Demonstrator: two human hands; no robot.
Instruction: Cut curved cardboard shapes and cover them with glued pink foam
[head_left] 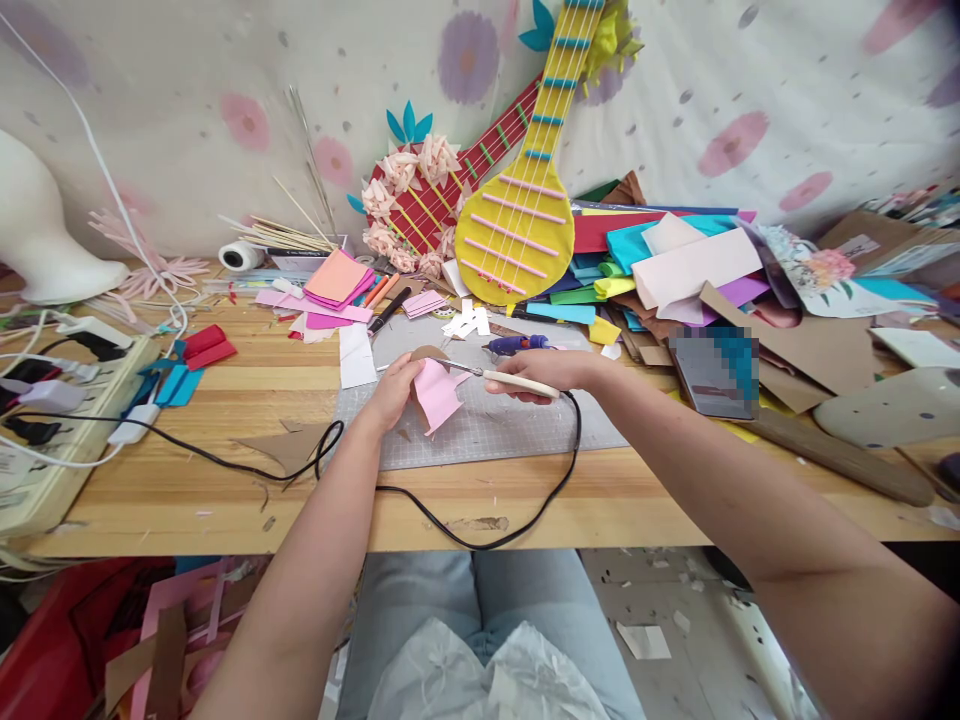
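My left hand (397,392) pinches a brown cardboard piece (429,354) with rounded edge, a pink sheet (438,397) hanging over its front. The sheet's lower edge is uneven. In my right hand (551,372) is a cream-handled corded tool (525,383), shaped like a soldering iron. Its thin metal shaft points left and reaches the top of the pink sheet; whether the tip touches is unclear. A black cord (555,495) curves from the handle's end over the table front. Below both hands lies a grey cutting mat (480,440). A blue glue gun (517,344) rests just behind my right hand.
Two lute-shaped crafts, one yellow (517,235) and one red (427,205), lean on the back curtain. Coloured paper (697,265) piles up at right, near a phone (712,372). A power strip (75,430) with several plugs stands left. Pink sticky notes (339,280) lie behind the mat.
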